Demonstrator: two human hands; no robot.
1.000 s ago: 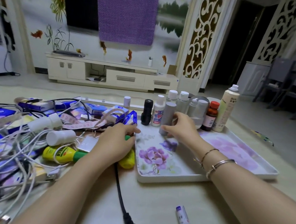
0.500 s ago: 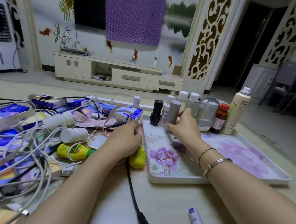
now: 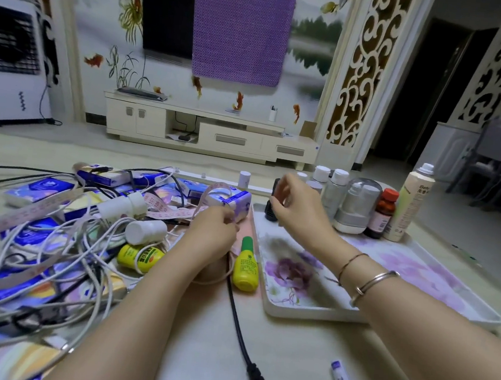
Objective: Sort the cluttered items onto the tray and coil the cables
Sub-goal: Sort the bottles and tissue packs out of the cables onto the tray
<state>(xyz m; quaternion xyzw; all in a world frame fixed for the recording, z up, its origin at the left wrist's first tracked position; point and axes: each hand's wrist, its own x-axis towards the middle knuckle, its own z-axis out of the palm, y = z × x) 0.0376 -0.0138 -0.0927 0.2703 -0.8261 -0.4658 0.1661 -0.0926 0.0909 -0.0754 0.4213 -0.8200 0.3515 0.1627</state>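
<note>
Left hand pinching the pink measuring tape; right hand loose-fingered, empty, above the tray

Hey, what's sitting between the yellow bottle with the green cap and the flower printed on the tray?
In the head view, only the tray's raised white left rim separates the upright yellow bottle from the purple flower print; nothing else lies there.
</note>
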